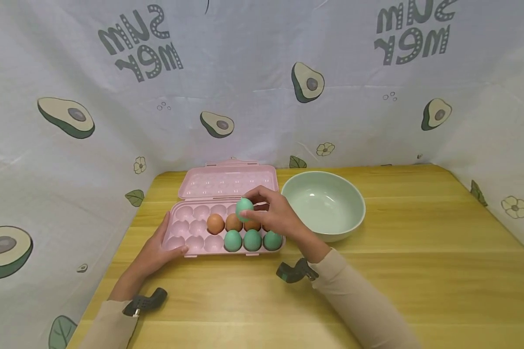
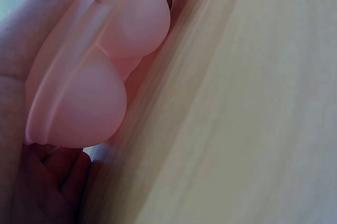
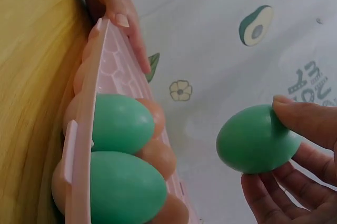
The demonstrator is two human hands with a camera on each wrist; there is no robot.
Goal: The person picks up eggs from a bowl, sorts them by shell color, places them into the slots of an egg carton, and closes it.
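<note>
A pink egg carton [image 1: 180, 228] lies with its lid raised at the back. My left hand [image 1: 153, 253] grips its left end, the thumb along the front rim; the left wrist view shows the carton's rounded cups [image 2: 87, 103] between thumb and fingers. Above the carton, my right hand [image 1: 279, 213] pinches a green egg [image 3: 258, 139] between thumb and fingertips. Three green eggs [image 1: 252, 240] sit in the front row, towards the right. Behind them is a row of brown eggs [image 1: 215, 223], partly hidden by the right hand. The cups at the left hold no eggs.
A pale green bowl [image 1: 327, 206] stands just right of the carton on the wooden table [image 1: 419, 271]. Its visible inside holds nothing. A white curtain [image 1: 262, 97] printed with avocados hangs behind the table and along its sides.
</note>
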